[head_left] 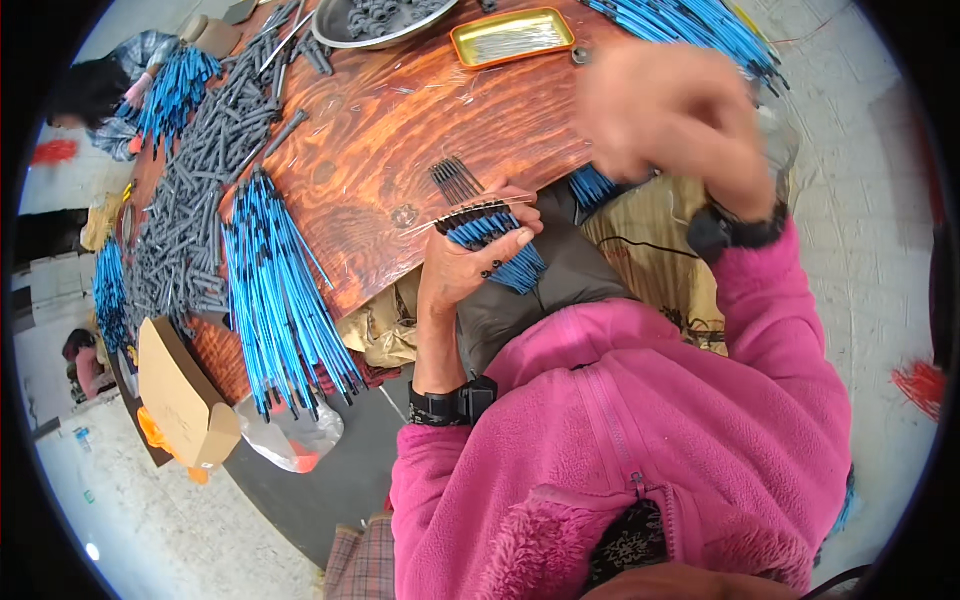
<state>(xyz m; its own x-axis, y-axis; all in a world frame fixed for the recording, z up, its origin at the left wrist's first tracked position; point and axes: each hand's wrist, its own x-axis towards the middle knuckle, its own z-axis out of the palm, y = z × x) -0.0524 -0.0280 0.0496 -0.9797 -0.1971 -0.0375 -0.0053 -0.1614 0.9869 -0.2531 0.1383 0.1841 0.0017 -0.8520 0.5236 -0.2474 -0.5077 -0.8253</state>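
My left hand (462,262) is closed around a bundle of slim blue rods with black ends (518,268), just off the table's near edge. The black ends fan out past the fingers over the wood. Thin, light-coloured wires or pins (470,213) lie across the bundle near the fingers. My right hand (672,118) is raised to the right, above the table's edge and apart from the bundle. Motion blurs its fingers, so whether it holds anything cannot be seen. Beyond it, to the upper left, lies a yellow-rimmed tray (457,48) with many thin silver pins.
On the wooden table (370,130) lie a pile of dark grey tubes (190,220), a large blue rod bundle (275,290) and more blue rods (690,35). A metal bowl (325,30) stands at the far edge. A cardboard box (180,390) is lower left. Another person (140,60) sits far left.
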